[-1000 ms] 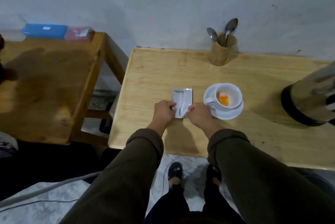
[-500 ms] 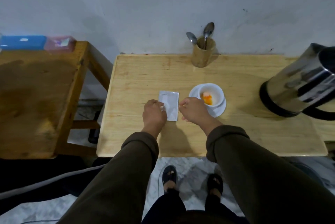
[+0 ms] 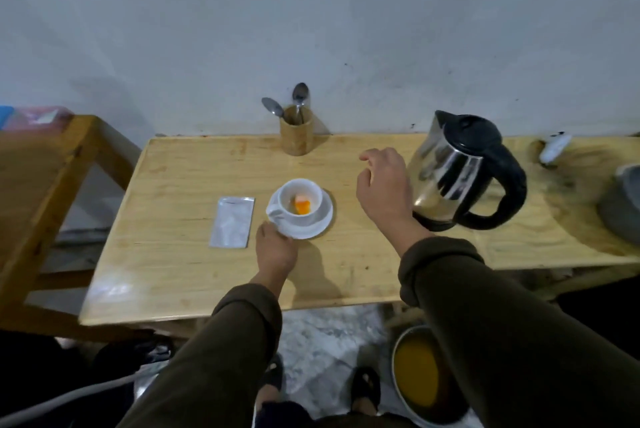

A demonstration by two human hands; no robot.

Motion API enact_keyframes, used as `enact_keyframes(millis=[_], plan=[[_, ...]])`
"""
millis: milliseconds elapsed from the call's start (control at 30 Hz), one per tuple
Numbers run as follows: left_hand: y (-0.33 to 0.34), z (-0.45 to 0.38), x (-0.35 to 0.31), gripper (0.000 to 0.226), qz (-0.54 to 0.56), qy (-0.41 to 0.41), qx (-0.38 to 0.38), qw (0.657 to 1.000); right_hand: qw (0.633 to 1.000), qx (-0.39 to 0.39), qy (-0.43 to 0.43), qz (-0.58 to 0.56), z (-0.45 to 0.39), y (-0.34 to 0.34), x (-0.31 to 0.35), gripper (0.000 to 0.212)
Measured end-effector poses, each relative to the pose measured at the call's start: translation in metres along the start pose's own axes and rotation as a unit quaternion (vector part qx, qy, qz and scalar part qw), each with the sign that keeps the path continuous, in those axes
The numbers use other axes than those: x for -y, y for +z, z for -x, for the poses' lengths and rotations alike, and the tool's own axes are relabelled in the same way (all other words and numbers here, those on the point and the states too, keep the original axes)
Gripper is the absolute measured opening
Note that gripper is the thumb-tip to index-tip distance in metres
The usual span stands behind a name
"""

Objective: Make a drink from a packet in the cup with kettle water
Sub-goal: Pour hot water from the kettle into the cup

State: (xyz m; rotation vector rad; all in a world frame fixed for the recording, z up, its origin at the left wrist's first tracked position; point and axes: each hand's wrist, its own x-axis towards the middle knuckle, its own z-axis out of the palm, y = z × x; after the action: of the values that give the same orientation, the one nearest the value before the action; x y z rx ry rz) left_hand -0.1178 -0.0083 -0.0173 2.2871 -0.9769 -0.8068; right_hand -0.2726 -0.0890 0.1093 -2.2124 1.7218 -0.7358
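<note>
A white cup [image 3: 300, 199] with orange powder at its bottom stands on a white saucer [image 3: 320, 221] near the middle of the wooden table [image 3: 180, 264]. A silver packet [image 3: 232, 227] lies flat to the cup's left. A steel kettle [image 3: 457, 171] with black lid and handle stands to the right. My left hand [image 3: 276, 249] touches the saucer's near-left rim by the cup handle. My right hand [image 3: 384, 190] hovers open in the air between cup and kettle, close to the kettle's side, holding nothing.
A wooden holder [image 3: 296, 134] with two spoons stands at the table's back edge by the wall. A grey pot [image 3: 621, 209] sits at the far right. A second wooden table [image 3: 38, 164] is to the left. On the floor below is a bowl [image 3: 420, 382] of orange-yellow liquid.
Both hands have left the packet, which now lies flat. My left hand went to the saucer, my right hand rose toward the kettle. The view turned right.
</note>
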Motion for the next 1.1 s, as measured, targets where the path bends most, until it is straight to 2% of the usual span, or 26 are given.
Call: enact_keyframes(millis=[67,200,367,467,567,667,733,800,900,1000,1100], plan=[[0.009,0.007,-0.006,0.036,0.013,-0.01,-0.012,1.0,0.999,-0.027,0.006,0.017,-0.003,-0.017,-0.022,0.031],[0.027,0.017,-0.02,0.054,-0.007,-0.012,-0.016,1.0,0.996,-0.074,0.01,0.058,-0.005,-0.048,-0.065,0.03],[0.045,0.021,-0.041,0.045,-0.047,-0.041,-0.004,0.998,0.988,-0.112,0.012,0.11,-0.003,-0.068,-0.106,0.03],[0.05,0.022,-0.047,0.05,-0.032,-0.071,-0.01,0.997,0.984,-0.13,0.047,0.108,-0.001,-0.074,-0.122,0.032],[0.056,0.023,-0.05,0.054,-0.009,-0.092,-0.016,0.996,0.981,-0.129,0.115,0.092,-0.001,-0.082,-0.134,0.049],[0.059,0.026,-0.057,0.058,0.014,-0.117,-0.025,0.993,0.966,-0.093,0.241,0.016,-0.002,-0.088,-0.145,0.06],[0.061,0.027,-0.06,0.059,0.021,-0.124,-0.026,0.992,0.942,-0.071,0.319,-0.079,-0.006,-0.092,-0.154,0.051],[0.062,0.028,-0.06,0.058,0.015,-0.123,-0.024,0.992,0.916,-0.063,0.36,-0.169,-0.01,-0.097,-0.159,0.035],[0.062,0.03,-0.061,0.06,0.009,-0.123,-0.021,0.992,0.909,-0.051,0.354,-0.216,-0.014,-0.099,-0.154,0.025],[0.059,0.031,-0.065,0.062,0.011,-0.135,-0.021,0.991,0.921,-0.066,0.32,-0.21,-0.021,-0.1,-0.141,0.023],[0.054,0.03,-0.067,0.057,0.059,-0.144,-0.035,0.987,0.946,-0.059,0.271,-0.169,-0.032,-0.107,-0.133,0.024]])
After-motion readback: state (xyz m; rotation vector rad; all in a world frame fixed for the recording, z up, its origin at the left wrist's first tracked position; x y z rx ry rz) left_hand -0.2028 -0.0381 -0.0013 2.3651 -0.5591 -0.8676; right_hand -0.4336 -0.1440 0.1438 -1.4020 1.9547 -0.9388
